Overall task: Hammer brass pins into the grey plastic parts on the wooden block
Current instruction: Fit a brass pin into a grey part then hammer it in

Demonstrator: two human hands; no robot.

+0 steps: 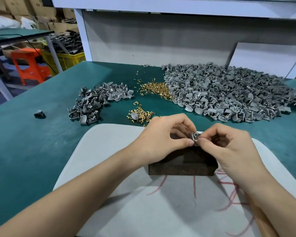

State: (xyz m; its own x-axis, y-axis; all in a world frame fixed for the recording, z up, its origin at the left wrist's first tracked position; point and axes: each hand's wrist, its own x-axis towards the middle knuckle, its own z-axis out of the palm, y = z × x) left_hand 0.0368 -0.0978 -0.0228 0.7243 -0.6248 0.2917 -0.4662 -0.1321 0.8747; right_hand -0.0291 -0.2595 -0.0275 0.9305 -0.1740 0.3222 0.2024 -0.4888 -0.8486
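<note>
The left hand (162, 139) and right hand (229, 147) pinch one grey part (195, 137) over the block (181, 168).
Fingertips of both clamp it; the block sits on a pale board (101, 151) on the desk (32, 142), with pins (140, 115) and heaps (229, 93) of parts beyond.

Illumination is bright and even. Soft shadows fall on the pale grey rounded board (99, 151). Wide-angle distortion curves the edges.
</note>
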